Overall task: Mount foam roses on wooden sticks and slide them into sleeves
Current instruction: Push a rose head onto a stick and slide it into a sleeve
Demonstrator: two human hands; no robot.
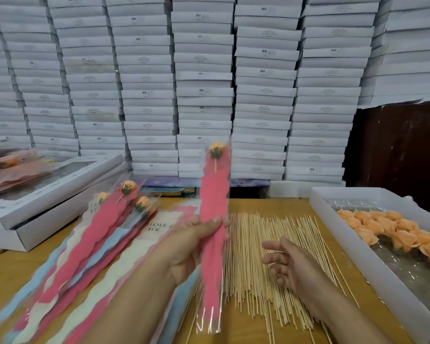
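Sleeved rose [215, 207] | upright, gripped by left hand [193, 247] | right hand [289, 263] loose, empty, just beside

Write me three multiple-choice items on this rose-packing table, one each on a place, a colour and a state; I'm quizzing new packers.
1. Where do the loose roses lie?
A. In the white tray at right
B. On the sticks
C. On the stacked boxes

2. What colour is the sleeve held up?
A. Blue
B. Pink
C. Cream

3. What is the right hand doing?
A. Gripping a stick
B. Holding a rose
C. Open, holding nothing

Key: 1 A, orange roses fill the tray. 2 B, the left hand grips a pink sleeve with a rose inside. 3 C, its fingers are spread above the sticks.
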